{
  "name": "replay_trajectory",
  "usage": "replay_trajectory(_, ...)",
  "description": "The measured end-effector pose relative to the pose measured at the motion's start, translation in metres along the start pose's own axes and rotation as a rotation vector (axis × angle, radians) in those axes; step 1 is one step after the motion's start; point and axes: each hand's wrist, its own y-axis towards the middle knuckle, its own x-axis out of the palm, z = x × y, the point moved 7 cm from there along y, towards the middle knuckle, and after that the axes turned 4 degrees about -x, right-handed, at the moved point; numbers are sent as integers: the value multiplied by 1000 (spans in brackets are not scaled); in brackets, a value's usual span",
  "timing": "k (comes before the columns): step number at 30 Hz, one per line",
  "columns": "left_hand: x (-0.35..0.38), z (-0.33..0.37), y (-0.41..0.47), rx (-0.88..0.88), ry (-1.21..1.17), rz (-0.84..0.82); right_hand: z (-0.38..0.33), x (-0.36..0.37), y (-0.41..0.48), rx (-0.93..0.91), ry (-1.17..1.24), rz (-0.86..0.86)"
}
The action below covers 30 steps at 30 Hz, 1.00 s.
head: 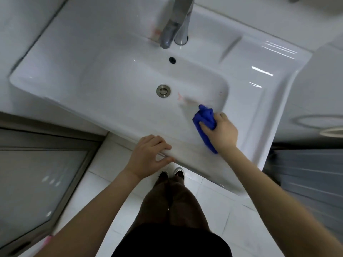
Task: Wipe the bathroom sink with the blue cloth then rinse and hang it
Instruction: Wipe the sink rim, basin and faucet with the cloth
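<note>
A white ceramic sink (78, 58) fills the upper half of the view, with a round metal drain (163, 90) in its basin and a chrome faucet (175, 23) at the back. My right hand (221, 131) is shut on a bunched blue cloth (204, 117), pressing it on the basin's near right slope, close to the front rim. A faint reddish smear (182, 100) lies on the basin just left of the cloth. My left hand (148, 154) rests on the sink's front edge, fingers curled over it, holding nothing else.
A small dark overflow hole (172, 59) sits below the faucet. A glass shower door with a metal frame (42, 179) stands to the left. White floor tiles (111, 184), my legs and shoes are below the sink. A white appliance top (319, 93) is at the right.
</note>
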Motion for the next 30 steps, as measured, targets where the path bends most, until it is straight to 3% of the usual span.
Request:
replay_trajectory(3, -2, 4, 2, 88, 53, -68, -8, 13, -35, -74, 30, -99)
replay_trajectory(7, -18, -18, 6, 108, 127, -123, 15, -7, -42, -46, 75, -36)
replay_trajectory(10, -28, -40, 15, 116, 112, -164, 41, -33, -7, 98, 102, 124)
replay_trajectory(14, -34, -47, 25, 189, 118, -224, 51, -45, 27, 273, 185, 189)
replay_trajectory(21, -52, -93, 50, 17, 258, -280, 20, -44, 34, 199, 233, 276)
replay_trajectory(24, -47, -95, 50, 25, 309, -329, 0, -43, 64, 66, 49, 256)
replay_trajectory(27, -50, -94, 52, 2, 296, -328, -11, -29, 112, -89, -246, 132)
replay_trajectory(30, -49, -96, 53, -8, 302, -314, -8, 3, 150, -59, -498, -20)
